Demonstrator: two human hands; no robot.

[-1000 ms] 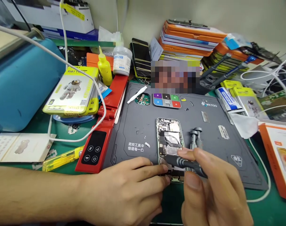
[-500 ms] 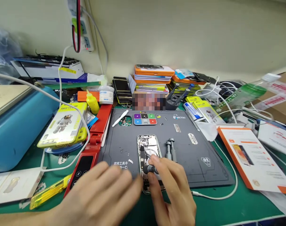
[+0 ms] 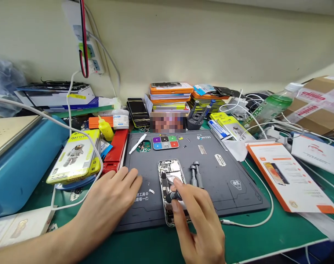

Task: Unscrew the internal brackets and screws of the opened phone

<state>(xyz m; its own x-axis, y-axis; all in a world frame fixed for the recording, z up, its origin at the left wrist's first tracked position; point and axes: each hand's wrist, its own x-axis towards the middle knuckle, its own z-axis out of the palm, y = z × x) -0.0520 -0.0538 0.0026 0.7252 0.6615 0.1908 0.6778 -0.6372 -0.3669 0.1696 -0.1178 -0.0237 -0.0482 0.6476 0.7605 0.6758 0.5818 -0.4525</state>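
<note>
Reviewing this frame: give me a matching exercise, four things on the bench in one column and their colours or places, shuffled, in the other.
Things:
1. opened phone
2. squeeze bottle
3. left hand
4. right hand

Descriptions:
A. yellow, behind the red tool
B. flat at the mat's left edge, holding nothing
C. grips a dark screwdriver
D. lies on the grey mat, insides showing

Pairs: 1-D, 2-A, 3-B, 4-C

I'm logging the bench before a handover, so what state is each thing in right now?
Phone: opened, insides exposed, flat on the mat.
Repair mat: flat on the bench.
Screwdriver: gripped, lying across the phone.
Right hand: closed on the screwdriver.
Left hand: open, empty, fingers spread on the mat's left edge.
Two spare screwdrivers: lying unused beside the phone.
Green bottle: on its side, capped.
</note>
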